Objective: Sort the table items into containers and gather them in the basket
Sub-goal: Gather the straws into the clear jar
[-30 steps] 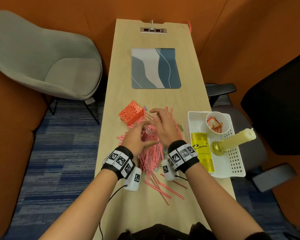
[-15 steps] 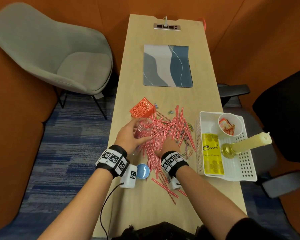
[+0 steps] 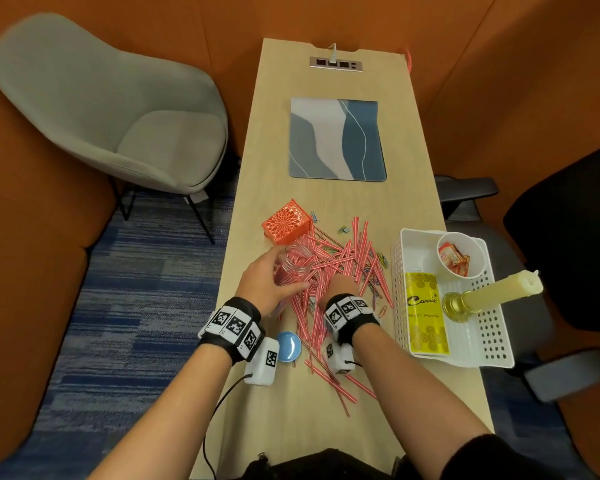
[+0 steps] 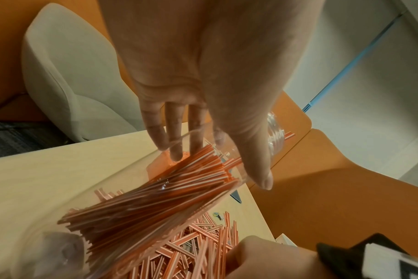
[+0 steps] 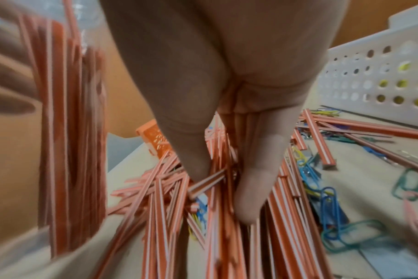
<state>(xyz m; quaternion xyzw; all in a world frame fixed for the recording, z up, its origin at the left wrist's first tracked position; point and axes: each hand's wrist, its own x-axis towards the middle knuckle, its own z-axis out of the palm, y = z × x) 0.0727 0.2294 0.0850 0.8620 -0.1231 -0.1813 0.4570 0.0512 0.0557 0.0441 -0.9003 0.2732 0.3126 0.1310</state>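
wooden table (image 3: pixel 284 403) | left hand (image 3: pixel 263 282) still grips jar (image 3: pixel 293 263) | right hand (image 3: pixel 341 284) – still pinching straws (image 3: pixel 340 261)

"Corrie" and, less clearly, "Talcum Powder" on the yellow packet (image 3: pixel 426 313) in the basket (image 3: pixel 496 344)

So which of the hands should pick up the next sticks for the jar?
Probably the right hand: its fingertips are already in the loose red sticks, while the left hand grips the glass jar.

Head view overhead, wrist views close, all sharing straws (image 3: pixel 336 268)
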